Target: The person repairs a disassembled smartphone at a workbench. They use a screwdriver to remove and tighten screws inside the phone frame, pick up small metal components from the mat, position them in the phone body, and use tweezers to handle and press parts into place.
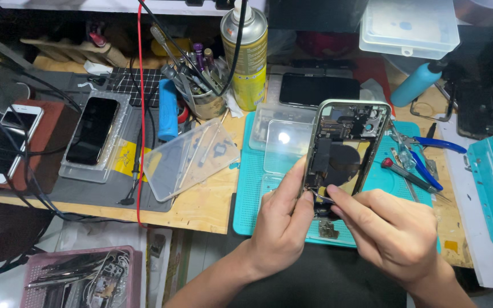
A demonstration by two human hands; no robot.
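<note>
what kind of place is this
Most likely a phone repair bench. The left hand holds an opened phone chassis while the right hand works inside it with tweezers. Other phones and a cup of screwdrivers sit nearby.

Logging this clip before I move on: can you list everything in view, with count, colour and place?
opened phone frame: 1, dark insides, pale rim, held above the mat
tweezers: 1, metal, at the frame's lower end
work mat: 1, teal, on the wooden bench
clear plastic trays: several, on the mat and left of it
spray can: 1, yellow and silver, back centre
tool cup: 1, full of drivers, beside the can
black phone: 1, in a clear tray, left
white phones: 2, far left
blue-handled pliers: 1, right of the mat
blue bottle: 1, back right
pink basket: 1, lower left
left hand: holds the frame's lower edge
right hand: grips the tweezers
</note>
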